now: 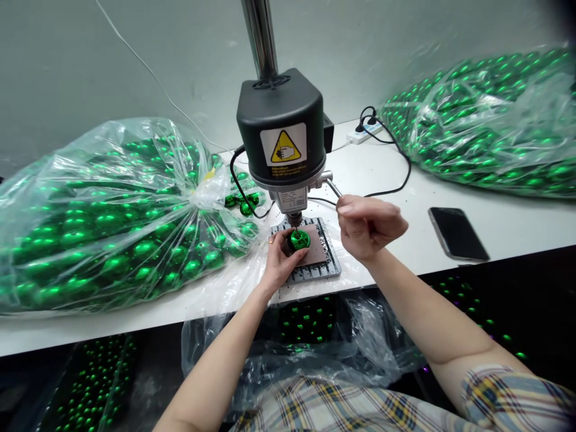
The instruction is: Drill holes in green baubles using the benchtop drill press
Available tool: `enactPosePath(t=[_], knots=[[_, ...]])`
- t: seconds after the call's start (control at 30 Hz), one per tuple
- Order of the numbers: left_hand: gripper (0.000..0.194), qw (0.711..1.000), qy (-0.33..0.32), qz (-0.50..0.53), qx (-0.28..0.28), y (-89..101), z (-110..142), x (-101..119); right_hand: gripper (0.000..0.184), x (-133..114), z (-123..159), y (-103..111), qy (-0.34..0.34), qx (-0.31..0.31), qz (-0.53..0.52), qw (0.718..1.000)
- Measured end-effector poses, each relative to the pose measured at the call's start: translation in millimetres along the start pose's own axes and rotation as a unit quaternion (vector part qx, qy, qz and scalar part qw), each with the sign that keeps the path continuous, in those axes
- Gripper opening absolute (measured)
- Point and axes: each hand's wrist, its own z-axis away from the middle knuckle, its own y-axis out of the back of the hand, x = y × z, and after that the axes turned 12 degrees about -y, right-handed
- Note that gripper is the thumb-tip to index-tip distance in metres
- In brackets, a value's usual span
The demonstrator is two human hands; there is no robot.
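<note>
A shiny green ball (299, 240) sits on a brownish pad (318, 247) over the slotted metal base (332, 267) of a small drill press (279, 126). My left hand (281, 261) is closed round the ball from its left and near side, thumb in front. The drill's chuck (294, 219) is directly above, its bit at the top of the ball; whether it has gone in I cannot tell. My right hand (369, 225) grips the press's metal lever (333, 188), fingers curled round its end. Dark shavings lie scattered over the base.
Clear plastic bags of green balls stand left (112, 222) and right (490, 120) on the white table (396, 216). A phone (458, 234) lies at the right edge. Black cables run to a power strip (365, 131). An open plastic bag (265, 354) hangs below the table's front edge.
</note>
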Motion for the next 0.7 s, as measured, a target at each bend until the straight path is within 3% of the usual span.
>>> enactPosePath(t=[0.07,0.17,0.27,0.3,0.43,0.5,0.57,0.63,0.7], knots=[[0.058,1.0,0.006,0.004,0.001,-0.9,0,-3,0.009,-5,-2,-3,0.044,0.037,-0.041,0.997],[0.059,0.999,0.022,0.034,0.007,-4.4,-1,-8,0.011,-20,-22,-9,0.032,0.063,-0.067,0.995],[0.058,0.997,0.04,0.068,0.025,-6.8,0,-4,0.011,-36,-62,-16,-0.033,0.074,-0.076,0.994],[0.056,0.997,0.041,0.057,0.039,-6.3,1,1,0.006,-40,-76,-18,-0.095,0.057,-0.085,0.99],[0.045,0.991,-0.014,-0.097,0.095,4.1,28,38,0.016,-46,-110,-24,-0.218,0.043,-0.158,0.962],[0.044,0.984,-0.093,-0.148,0.017,11.6,54,55,0.014,-47,-111,-25,-0.233,0.05,-0.175,0.956],[0.044,0.949,-0.207,-0.202,-0.128,17.6,85,62,0.009,-48,-108,-25,-0.229,0.051,-0.186,0.954],[0.044,0.867,-0.308,-0.283,-0.27,21.4,116,57,0.006,-49,-105,-25,-0.219,0.051,-0.194,0.955],[0.048,0.783,-0.354,-0.35,-0.373,24.0,141,45,0.004,-49,-104,-25,-0.212,0.053,-0.202,0.955]])
